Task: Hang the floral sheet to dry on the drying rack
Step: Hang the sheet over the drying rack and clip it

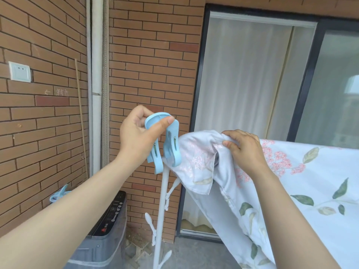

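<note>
The floral sheet (291,181), pale blue with pink flowers and green leaves, drapes over the top of the white drying rack (162,200) and hangs down on the right. My left hand (139,133) squeezes a large light-blue clothes peg (165,140) by its handles, its jaws spread over the rack's left end at the sheet's corner. My right hand (244,148) pinches the bunched corner of the sheet on top of the rack. The rack's top bar is hidden under the fabric.
A grey washing machine (108,226) stands low at the left against the brick wall (48,113), with more blue pegs (58,193) behind it. A white drainpipe (96,74) runs down the wall. A glass sliding door (272,84) with a curtain is behind the rack.
</note>
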{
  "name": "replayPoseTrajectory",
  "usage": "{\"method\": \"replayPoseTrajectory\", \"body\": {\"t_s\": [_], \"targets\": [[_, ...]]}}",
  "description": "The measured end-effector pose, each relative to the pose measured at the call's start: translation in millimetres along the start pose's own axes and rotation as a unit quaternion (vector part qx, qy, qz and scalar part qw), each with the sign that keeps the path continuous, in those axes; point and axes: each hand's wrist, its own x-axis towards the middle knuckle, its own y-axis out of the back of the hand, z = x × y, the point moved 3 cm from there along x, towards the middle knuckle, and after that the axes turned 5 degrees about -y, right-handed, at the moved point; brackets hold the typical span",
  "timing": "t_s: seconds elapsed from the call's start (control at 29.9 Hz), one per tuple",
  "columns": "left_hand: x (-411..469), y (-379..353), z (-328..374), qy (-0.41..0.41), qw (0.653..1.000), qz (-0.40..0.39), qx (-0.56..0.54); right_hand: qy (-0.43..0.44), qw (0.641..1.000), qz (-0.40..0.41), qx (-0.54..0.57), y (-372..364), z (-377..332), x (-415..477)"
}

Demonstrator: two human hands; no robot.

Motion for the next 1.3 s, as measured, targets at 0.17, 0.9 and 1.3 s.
{"method": "replayPoseTrajectory", "body": {"t_s": [0.17,0.9,1.3], "targets": [[-37,27,-32,0.051,0.993,0.037,0.100,-0.005,1.000,0.011,0.000,-1,0,1],[-148,38,-132,0.242,0.943,0.040,0.226,-0.008,0.999,0.026,-0.026,-4,2,-4],[-142,57,-129,0.236,0.930,0.010,0.281,-0.001,0.999,0.026,-0.032,-6,-3,-5]]}}
